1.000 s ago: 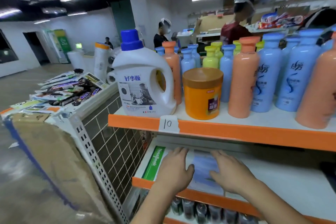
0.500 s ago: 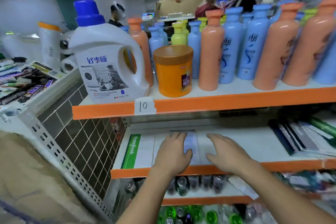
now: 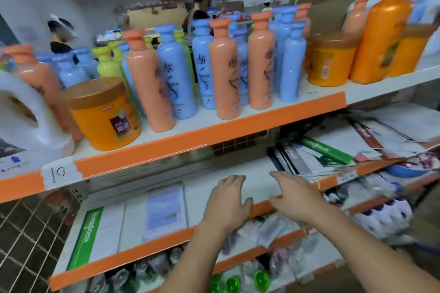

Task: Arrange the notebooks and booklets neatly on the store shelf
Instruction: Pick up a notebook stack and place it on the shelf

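A white notebook with a green "NoteBook" spine [image 3: 89, 235] lies flat at the left end of the middle shelf [image 3: 152, 248]. Beside it lies a white booklet with a pale blue cover picture [image 3: 164, 211]. An untidy pile of notebooks and booklets [image 3: 326, 152] lies at the right of the same shelf. My left hand [image 3: 226, 202] hovers over the bare shelf to the right of the blue booklet, fingers relaxed, holding nothing. My right hand [image 3: 294, 197] is beside it, fingers spread, empty, a short way left of the pile.
The upper shelf [image 3: 214, 131] carries orange, blue and green bottles, orange tubs [image 3: 104, 114] and a white detergent jug [image 3: 21, 121], overhanging the notebook shelf. Bottles and packets fill the lower shelf [image 3: 250, 276]. A wire grid panel [image 3: 31, 233] stands at the left. People stand behind the shelves.
Both hands have left the blue booklet and moved right along the shelf. The view has swung right, bringing the untidy pile closer to the hands.
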Demonstrator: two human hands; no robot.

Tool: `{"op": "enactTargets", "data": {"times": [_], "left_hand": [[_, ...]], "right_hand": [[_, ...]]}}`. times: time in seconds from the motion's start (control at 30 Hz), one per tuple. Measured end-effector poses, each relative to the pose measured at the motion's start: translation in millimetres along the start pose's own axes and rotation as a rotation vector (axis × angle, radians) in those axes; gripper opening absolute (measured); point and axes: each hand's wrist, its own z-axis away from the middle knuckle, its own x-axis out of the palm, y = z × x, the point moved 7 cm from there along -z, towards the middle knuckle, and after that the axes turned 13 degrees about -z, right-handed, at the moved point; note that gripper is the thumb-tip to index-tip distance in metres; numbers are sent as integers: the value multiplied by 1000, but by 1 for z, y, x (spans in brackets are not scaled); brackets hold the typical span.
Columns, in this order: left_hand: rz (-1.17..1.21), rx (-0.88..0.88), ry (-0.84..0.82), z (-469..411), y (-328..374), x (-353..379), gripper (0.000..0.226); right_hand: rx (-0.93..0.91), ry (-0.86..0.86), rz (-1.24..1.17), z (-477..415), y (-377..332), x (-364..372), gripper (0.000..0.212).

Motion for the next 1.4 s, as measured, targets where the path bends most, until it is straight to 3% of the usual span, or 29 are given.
{"op": "enactTargets", "data": {"times": [0.2,0.5,0.9,1.2,1.4], "left_hand": [[23,-11,-30,-51,96,22,61],[27,-55,-101,-95,184,50,61],[35,-25,-124,-155,212,84,62],[68,31,-178,-221,217,124,63],[60,33,-221,-249,225,149,58]], "right_hand": [[0,10,-6,-2,89,-66,64],[29,-21,-63,-10,189,-110,72],[71,-30,-95,-47,244,-123,70],[128,-39,-74,-103,272,-142,51],[157,-67,-81,-132,297,-140,60]]}}
